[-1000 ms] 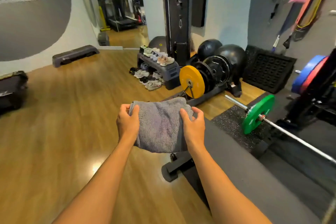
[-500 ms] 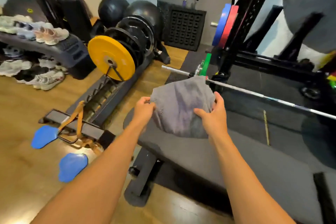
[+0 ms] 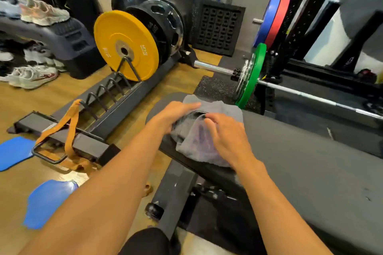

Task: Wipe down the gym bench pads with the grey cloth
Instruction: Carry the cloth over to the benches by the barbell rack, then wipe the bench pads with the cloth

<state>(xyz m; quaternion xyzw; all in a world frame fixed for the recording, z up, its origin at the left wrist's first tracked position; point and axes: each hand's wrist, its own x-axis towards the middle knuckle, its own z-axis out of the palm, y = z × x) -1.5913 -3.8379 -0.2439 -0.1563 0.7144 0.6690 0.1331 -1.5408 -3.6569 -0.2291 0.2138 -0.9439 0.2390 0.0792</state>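
Note:
The grey cloth (image 3: 220, 109) lies folded on the near end of the dark grey bench pad (image 3: 300, 151), which runs off to the right. My left hand (image 3: 176, 113) rests on the cloth's left part with its fingers stretched out flat toward the right. My right hand (image 3: 226, 136) lies on the cloth's near right part, fingers loosely bent over the fabric. Part of the cloth hangs over the pad's front edge, under my right hand.
A plate rack with a yellow plate (image 3: 125, 47) stands left of the bench. A barbell with a green plate (image 3: 251, 74) lies beyond it, beside the black rack (image 3: 300, 16). Blue sliders (image 3: 47, 203), an orange strap (image 3: 70, 130) and shoes (image 3: 31, 76) lie on the wooden floor.
Both hands have brought the cloth down from the air onto the end of the bench pad. They held it by its sides; now they lie on top of it.

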